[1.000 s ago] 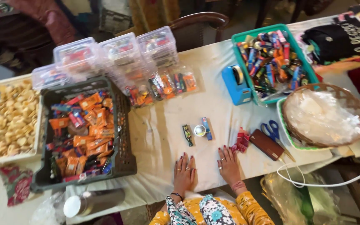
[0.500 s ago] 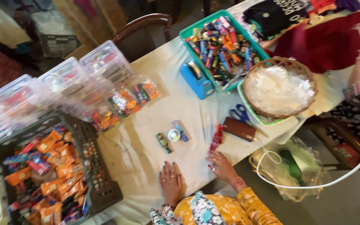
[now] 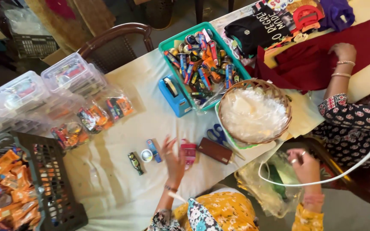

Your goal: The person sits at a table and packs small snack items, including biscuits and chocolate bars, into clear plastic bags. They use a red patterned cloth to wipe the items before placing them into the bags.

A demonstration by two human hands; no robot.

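Now left hand [image 3: 174, 160] hovers, seemingly open, by red packet [image 3: 189, 152]; right hand [image 3: 303, 166] touches plastic bag [image 3: 265, 182].

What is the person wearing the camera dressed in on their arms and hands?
Both arms are in yellow sleeves printed with a floral pattern in white, teal and dark tones. The left hand has a thin bracelet at the wrist. The right hand wears rings on its fingers and a pinkish bangle or cuff at the wrist. No gloves on either hand.
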